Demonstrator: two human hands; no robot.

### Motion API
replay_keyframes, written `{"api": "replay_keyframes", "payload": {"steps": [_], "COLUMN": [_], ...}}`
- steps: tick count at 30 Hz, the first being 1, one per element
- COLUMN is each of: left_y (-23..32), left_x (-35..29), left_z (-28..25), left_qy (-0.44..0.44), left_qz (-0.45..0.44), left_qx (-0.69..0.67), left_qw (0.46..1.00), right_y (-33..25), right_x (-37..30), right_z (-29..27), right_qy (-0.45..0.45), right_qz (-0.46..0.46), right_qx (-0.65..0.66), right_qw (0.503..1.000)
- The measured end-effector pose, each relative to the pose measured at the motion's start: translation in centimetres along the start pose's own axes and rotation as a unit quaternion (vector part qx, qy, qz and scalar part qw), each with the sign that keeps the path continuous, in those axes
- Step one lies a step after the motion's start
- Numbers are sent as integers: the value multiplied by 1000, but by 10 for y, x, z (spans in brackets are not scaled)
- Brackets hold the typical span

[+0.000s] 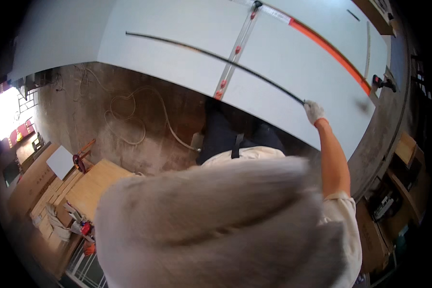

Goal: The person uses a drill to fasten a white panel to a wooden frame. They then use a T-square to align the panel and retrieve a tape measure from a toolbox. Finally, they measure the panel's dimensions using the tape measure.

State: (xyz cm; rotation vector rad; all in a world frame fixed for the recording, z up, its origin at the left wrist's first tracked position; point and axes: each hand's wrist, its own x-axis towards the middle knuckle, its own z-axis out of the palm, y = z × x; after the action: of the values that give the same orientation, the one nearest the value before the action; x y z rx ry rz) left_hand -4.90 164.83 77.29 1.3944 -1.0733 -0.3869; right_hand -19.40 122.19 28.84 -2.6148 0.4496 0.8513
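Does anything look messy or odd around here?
On the floor beside the white panel, a pale hose sprawls in loose loops, not neatly coiled. The long dark strip in the gloved right hand looks curved, but the lens may cause that.

Your long, thin black strip (215, 56) stretched across the white panel (283, 57), looking gently bowed, from its free end toward 11 o'clock, through 12, to its other end at 2 o'clock, pinched in your gloved right hand (315, 111). Whether it touched the panel was unclear.
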Motion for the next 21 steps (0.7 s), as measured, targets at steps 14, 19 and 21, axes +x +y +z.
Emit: {"api": "replay_keyframes", "payload": {"steps": [14, 19, 21], "left_y": [-263, -434, -500], "left_x": [-185, -291, -303], "left_z": [-114, -141, -154], "left_qy": [52, 130, 275], "left_qz": [-345, -533, -599], "left_qx": [169, 10, -180], "left_qw": [922, 836, 730], "right_y": [-215, -260, -307], "right_x": [144, 200, 213], "right_z": [77, 104, 86], "right_qy": [-40, -75, -116], "right_qz": [-4, -37, -26], "right_qx": [40, 53, 5], "right_qw": [998, 995, 993]}}
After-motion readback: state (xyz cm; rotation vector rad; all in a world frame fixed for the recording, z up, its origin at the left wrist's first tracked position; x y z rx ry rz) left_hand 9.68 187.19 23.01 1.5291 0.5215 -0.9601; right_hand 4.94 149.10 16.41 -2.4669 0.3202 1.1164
